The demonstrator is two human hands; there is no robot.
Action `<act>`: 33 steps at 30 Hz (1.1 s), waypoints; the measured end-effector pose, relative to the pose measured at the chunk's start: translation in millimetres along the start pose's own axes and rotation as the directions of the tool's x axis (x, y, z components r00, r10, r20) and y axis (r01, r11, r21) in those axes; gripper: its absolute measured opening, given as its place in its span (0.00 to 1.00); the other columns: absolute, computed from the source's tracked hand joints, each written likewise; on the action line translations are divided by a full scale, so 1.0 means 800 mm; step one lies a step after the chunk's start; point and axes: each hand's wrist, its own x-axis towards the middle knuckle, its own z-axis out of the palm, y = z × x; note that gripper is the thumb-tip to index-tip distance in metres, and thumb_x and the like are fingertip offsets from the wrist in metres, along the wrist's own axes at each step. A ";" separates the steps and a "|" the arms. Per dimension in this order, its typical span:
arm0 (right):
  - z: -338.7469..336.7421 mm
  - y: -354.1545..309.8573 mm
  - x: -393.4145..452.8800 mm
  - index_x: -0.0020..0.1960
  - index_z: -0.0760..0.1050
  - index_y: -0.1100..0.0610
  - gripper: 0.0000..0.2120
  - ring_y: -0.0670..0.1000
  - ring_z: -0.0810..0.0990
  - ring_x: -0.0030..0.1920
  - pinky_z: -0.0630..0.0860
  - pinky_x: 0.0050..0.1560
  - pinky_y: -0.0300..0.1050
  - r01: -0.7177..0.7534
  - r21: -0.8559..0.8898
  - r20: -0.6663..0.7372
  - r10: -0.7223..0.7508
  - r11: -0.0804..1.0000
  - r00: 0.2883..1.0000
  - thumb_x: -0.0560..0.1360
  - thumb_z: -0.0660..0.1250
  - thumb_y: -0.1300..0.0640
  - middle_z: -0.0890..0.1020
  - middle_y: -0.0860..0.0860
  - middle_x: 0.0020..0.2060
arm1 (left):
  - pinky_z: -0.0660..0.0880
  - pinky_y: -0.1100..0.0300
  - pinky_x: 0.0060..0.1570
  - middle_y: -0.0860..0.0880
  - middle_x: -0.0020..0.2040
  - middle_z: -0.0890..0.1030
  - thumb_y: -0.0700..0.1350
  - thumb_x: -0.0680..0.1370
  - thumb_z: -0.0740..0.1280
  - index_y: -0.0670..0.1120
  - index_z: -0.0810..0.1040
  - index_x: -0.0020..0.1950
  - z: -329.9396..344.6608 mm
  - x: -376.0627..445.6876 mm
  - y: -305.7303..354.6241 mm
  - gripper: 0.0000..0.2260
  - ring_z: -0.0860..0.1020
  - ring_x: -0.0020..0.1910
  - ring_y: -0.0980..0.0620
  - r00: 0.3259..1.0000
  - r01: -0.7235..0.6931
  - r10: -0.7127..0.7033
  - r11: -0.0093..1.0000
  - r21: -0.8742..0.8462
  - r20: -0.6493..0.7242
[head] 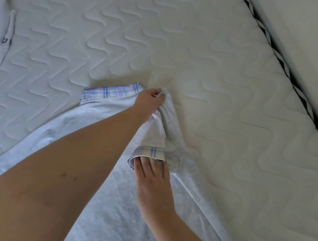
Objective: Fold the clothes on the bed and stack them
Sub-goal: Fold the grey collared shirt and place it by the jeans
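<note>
A light grey shirt (pixel 106 117) with a blue plaid collar and plaid sleeve cuffs lies spread on the quilted white mattress (pixel 222 72). My left hand (pixel 149 104) reaches across the shirt and pinches the shoulder fabric beside the collar. The short right sleeve (pixel 153 138) is folded inward over the body of the shirt. My right hand (pixel 151 173) lies flat on the shirt with its straight fingertips tucked under the plaid cuff of that sleeve. The lower part of the shirt runs out of view at the bottom.
Another pale garment (pixel 3 29) with snap buttons lies at the far left edge of the mattress. The mattress's black-and-white piped edge (pixel 281 60) runs diagonally at the upper right, with a pale surface beyond it.
</note>
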 end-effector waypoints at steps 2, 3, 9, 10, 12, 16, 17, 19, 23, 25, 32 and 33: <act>0.001 -0.005 0.005 0.63 0.78 0.56 0.24 0.52 0.76 0.65 0.69 0.68 0.62 0.025 -0.021 -0.002 -0.025 0.999 1.000 0.70 0.55 0.62 0.79 0.48 0.61 | 0.77 0.63 0.39 0.51 0.48 0.82 0.46 0.79 0.67 0.52 0.79 0.62 0.002 0.006 0.007 0.11 0.79 0.40 0.52 0.999 -0.023 0.024 0.999 0.026 -0.044; 0.003 -0.008 0.007 0.63 0.79 0.56 0.24 0.53 0.73 0.69 0.68 0.68 0.63 0.040 -0.030 0.000 -0.041 0.999 0.999 0.71 0.54 0.62 0.79 0.49 0.63 | 0.75 0.64 0.36 0.52 0.49 0.82 0.45 0.80 0.66 0.52 0.78 0.65 0.003 0.008 0.009 0.13 0.78 0.38 0.52 0.998 -0.030 0.032 0.998 0.047 -0.053; 0.018 -0.015 0.017 0.62 0.80 0.52 0.26 0.51 0.69 0.72 0.74 0.65 0.58 0.030 -0.030 0.024 -0.029 0.999 0.999 0.72 0.50 0.63 0.73 0.50 0.71 | 0.74 0.64 0.50 0.47 0.67 0.75 0.44 0.84 0.59 0.53 0.63 0.77 0.011 0.016 0.003 0.21 0.78 0.51 0.52 0.996 -0.070 0.079 0.976 0.206 -0.039; 0.020 -0.016 0.018 0.62 0.79 0.52 0.26 0.51 0.71 0.71 0.75 0.64 0.57 0.035 -0.030 0.022 -0.034 0.999 0.999 0.73 0.50 0.62 0.74 0.50 0.70 | 0.74 0.64 0.51 0.46 0.67 0.75 0.43 0.84 0.59 0.53 0.62 0.77 0.011 0.015 0.004 0.22 0.79 0.53 0.51 0.995 -0.082 0.091 0.976 0.201 -0.037; 0.026 -0.018 0.020 0.63 0.79 0.52 0.25 0.51 0.73 0.69 0.75 0.63 0.55 0.047 -0.035 0.011 -0.046 0.998 0.999 0.73 0.51 0.61 0.75 0.50 0.69 | 0.74 0.66 0.50 0.49 0.64 0.77 0.42 0.83 0.59 0.53 0.61 0.77 0.010 0.011 0.004 0.22 0.79 0.50 0.56 0.992 -0.116 0.125 0.975 0.189 -0.035; 0.032 -0.009 0.022 0.68 0.76 0.53 0.21 0.51 0.72 0.70 0.72 0.66 0.55 0.032 -0.026 0.005 -0.032 0.999 0.999 0.75 0.65 0.59 0.75 0.50 0.69 | 0.75 0.65 0.49 0.55 0.59 0.79 0.40 0.82 0.60 0.52 0.66 0.74 0.005 -0.002 0.011 0.20 0.78 0.49 0.62 0.958 -0.239 0.263 0.953 0.187 -0.111; 0.030 -0.004 0.019 0.70 0.73 0.53 0.24 0.51 0.71 0.71 0.70 0.68 0.56 0.020 -0.042 0.035 -0.019 0.999 0.999 0.74 0.70 0.55 0.74 0.50 0.70 | 0.74 0.65 0.52 0.56 0.57 0.79 0.40 0.81 0.61 0.52 0.68 0.72 0.004 -0.008 0.014 0.19 0.77 0.51 0.63 0.943 -0.273 0.303 0.941 0.200 -0.141; 0.027 0.013 0.005 0.72 0.70 0.53 0.33 0.53 0.69 0.72 0.66 0.71 0.57 0.068 -0.064 0.096 -0.061 0.996 0.993 0.70 0.75 0.51 0.71 0.51 0.72 | 0.72 0.72 0.49 0.58 0.53 0.79 0.40 0.81 0.61 0.52 0.72 0.67 0.004 -0.024 0.018 0.16 0.76 0.49 0.69 0.922 -0.326 0.359 0.921 0.211 -0.145; 0.011 0.060 -0.038 0.72 0.69 0.53 0.37 0.56 0.70 0.71 0.65 0.71 0.60 0.050 -0.120 0.068 -0.042 0.992 0.997 0.66 0.77 0.51 0.72 0.53 0.71 | 0.71 0.75 0.47 0.57 0.50 0.80 0.40 0.80 0.62 0.52 0.76 0.59 0.006 -0.077 0.006 0.11 0.76 0.46 0.66 0.919 -0.345 0.377 0.911 0.224 -0.118; 0.006 0.085 -0.064 0.72 0.70 0.54 0.37 0.58 0.73 0.68 0.68 0.69 0.60 -0.071 -0.156 -0.004 0.071 0.985 0.997 0.65 0.78 0.54 0.74 0.55 0.69 | 0.72 0.73 0.44 0.58 0.45 0.80 0.43 0.80 0.63 0.53 0.77 0.54 0.014 -0.113 -0.011 0.07 0.76 0.42 0.66 0.915 -0.329 0.368 0.918 0.222 -0.164; 0.014 0.138 -0.137 0.71 0.71 0.56 0.33 0.59 0.79 0.52 0.75 0.50 0.54 -0.338 -0.229 -0.100 0.323 0.913 0.941 0.67 0.74 0.51 0.78 0.57 0.58 | 0.80 0.53 0.35 0.49 0.29 0.81 0.56 0.80 0.60 0.45 0.78 0.37 0.071 -0.262 -0.111 0.19 0.81 0.27 0.50 0.938 0.161 -0.186 0.981 -0.107 -0.294; 0.015 0.143 -0.145 0.70 0.71 0.56 0.33 0.59 0.78 0.50 0.74 0.47 0.53 -0.348 -0.238 -0.105 0.332 0.907 0.937 0.67 0.74 0.50 0.78 0.56 0.55 | 0.79 0.54 0.34 0.49 0.31 0.82 0.57 0.80 0.62 0.46 0.77 0.40 0.077 -0.276 -0.123 0.17 0.81 0.29 0.49 0.910 0.213 -0.245 0.969 -0.129 -0.335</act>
